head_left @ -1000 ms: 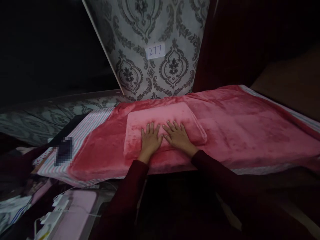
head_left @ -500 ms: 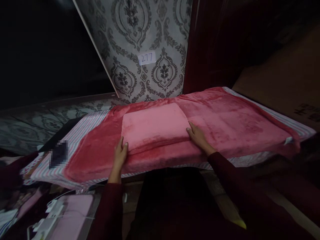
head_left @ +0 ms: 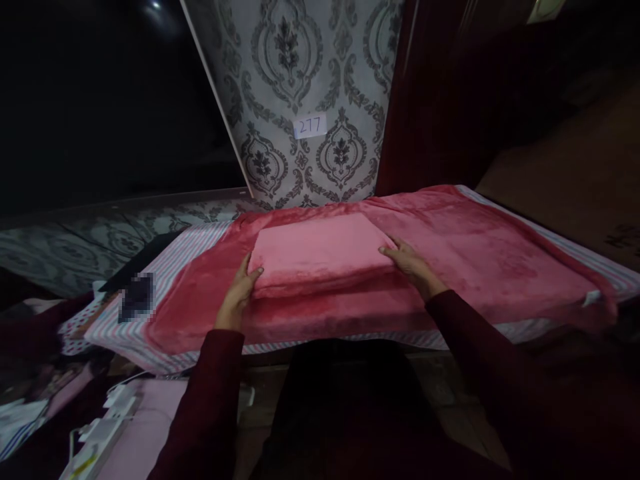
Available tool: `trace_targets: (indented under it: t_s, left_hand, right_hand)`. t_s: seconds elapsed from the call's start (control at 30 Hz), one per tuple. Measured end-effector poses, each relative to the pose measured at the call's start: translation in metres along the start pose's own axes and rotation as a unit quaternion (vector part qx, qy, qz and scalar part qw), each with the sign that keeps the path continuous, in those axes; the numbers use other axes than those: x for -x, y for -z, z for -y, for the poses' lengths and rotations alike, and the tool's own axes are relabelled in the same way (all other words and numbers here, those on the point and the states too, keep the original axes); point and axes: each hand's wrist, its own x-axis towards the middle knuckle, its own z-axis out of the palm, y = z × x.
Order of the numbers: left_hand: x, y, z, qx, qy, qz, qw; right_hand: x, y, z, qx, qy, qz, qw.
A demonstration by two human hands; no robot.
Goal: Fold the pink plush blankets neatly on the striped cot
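Note:
A folded pink plush blanket [head_left: 320, 247] forms a thick, flat block between my hands. My left hand [head_left: 239, 288] grips its left side, thumb on top and fingers down the edge, partly hidden. At the right side my right hand [head_left: 411, 263] holds it the same way, thumb over the upper face. Under the block lies a wider, red-pink plush cover [head_left: 480, 260], spread across a long table. A dark shaded strip runs below the block's near edge; whether the block is fully clear of the cover, I cannot tell.
Striped cloth [head_left: 200, 243] shows past the cover's ends. A numbered paper label [head_left: 310, 125] is on the patterned wall [head_left: 345, 87] behind. A large dark screen [head_left: 100, 100] stands back left, and a cardboard box [head_left: 575, 180] at right. Lower left is a white power strip [head_left: 107, 420].
Relative to the table, the folded blanket's near edge has shifted up and away from me, both hands moving with it. The view has also swung slightly left.

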Motion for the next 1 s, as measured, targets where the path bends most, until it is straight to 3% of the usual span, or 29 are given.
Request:
trace_targets:
  t_s: [0.13, 0.27, 0.33, 0.4, 0.47, 0.53, 0.63, 0.7, 0.8, 0.9, 1.0]
  left_hand:
    - [0.013, 0.017, 0.008, 0.013, 0.018, 0.012, 1.000]
    - [0.040, 0.023, 0.036, 0.036, 0.081, 0.042, 0.995]
    - [0.049, 0.024, 0.041, 0.010, 0.085, 0.022, 0.996]
    - [0.057, 0.021, 0.035, -0.073, 0.034, -0.033, 0.996]
    - [0.068, 0.013, 0.021, -0.183, -0.066, -0.070, 0.978]
    - [0.083, -0.002, 0.004, -0.276, -0.168, -0.038, 0.945]
    - [0.107, -0.030, -0.012, -0.389, -0.243, 0.065, 0.887]
    - [0.118, -0.042, -0.011, -0.449, -0.246, 0.070, 0.856]
    - [0.127, -0.047, 0.006, -0.498, -0.224, 0.025, 0.838]
    - [0.132, -0.047, 0.029, -0.502, -0.228, -0.003, 0.835]
    - [0.136, -0.050, 0.047, -0.486, -0.241, -0.025, 0.840]
  right_hand:
    - [0.018, 0.012, 0.004, 0.055, 0.007, -0.043, 0.998]
    - [0.048, 0.029, -0.031, 0.086, -0.045, 0.029, 0.995]
    - [0.051, 0.041, -0.042, 0.130, -0.065, 0.038, 0.989]
    - [0.044, 0.047, -0.038, 0.207, -0.035, 0.013, 0.978]
    - [0.031, 0.039, -0.019, 0.275, 0.058, -0.012, 0.960]
    - [0.017, 0.009, 0.009, 0.308, 0.162, 0.017, 0.937]
    - [0.000, -0.068, 0.052, 0.312, 0.276, 0.184, 0.890]
    - [-0.009, -0.125, 0.073, 0.319, 0.319, 0.302, 0.840]
    - [-0.021, -0.191, 0.084, 0.364, 0.323, 0.403, 0.775]
    - [-0.037, -0.225, 0.074, 0.396, 0.331, 0.461, 0.722]
    - [-0.060, -0.239, 0.057, 0.390, 0.372, 0.468, 0.700]
